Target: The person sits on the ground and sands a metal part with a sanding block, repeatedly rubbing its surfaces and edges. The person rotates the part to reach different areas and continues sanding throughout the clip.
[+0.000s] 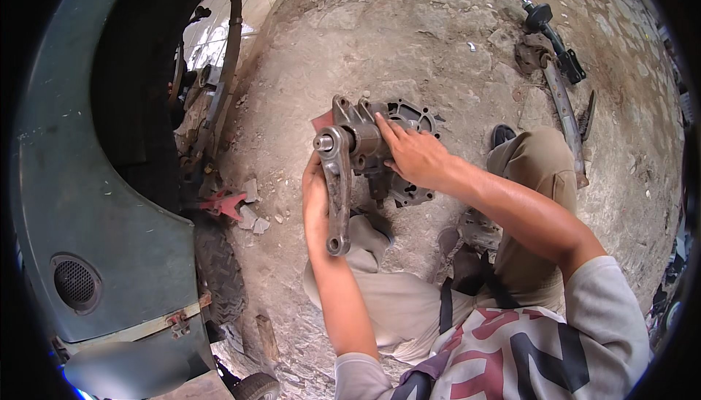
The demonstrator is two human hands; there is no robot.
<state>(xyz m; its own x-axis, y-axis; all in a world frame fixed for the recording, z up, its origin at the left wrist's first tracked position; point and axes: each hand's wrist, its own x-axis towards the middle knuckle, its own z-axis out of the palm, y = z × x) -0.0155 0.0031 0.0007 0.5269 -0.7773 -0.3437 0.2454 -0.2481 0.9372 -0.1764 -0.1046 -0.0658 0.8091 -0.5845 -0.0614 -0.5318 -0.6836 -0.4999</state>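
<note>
Before me is a greasy steering gearbox (368, 138) with a cast metal housing and mounting ears on top. A long pitman arm (338, 194) hangs down from its splined shaft, on the left side. My left hand (314, 181) holds the gearbox from behind the arm; its fingertips are hidden. Across the housing's right side lies my right hand (417, 154), fingers stretched along the top and thumb lower down. Behind the gearbox shows a flanged metal casting (416, 196) with bolt holes, partly covered by my right hand. A red piece (322, 121) peeks out behind the gearbox.
A vehicle's green fender (55, 181) and open wheel arch stand on the left, with a red jack stand (223, 204) and a tyre (220, 274) below. Upper right, a shock absorber strut (554, 44) and a rusty metal arm (564, 109) lie on the stony ground.
</note>
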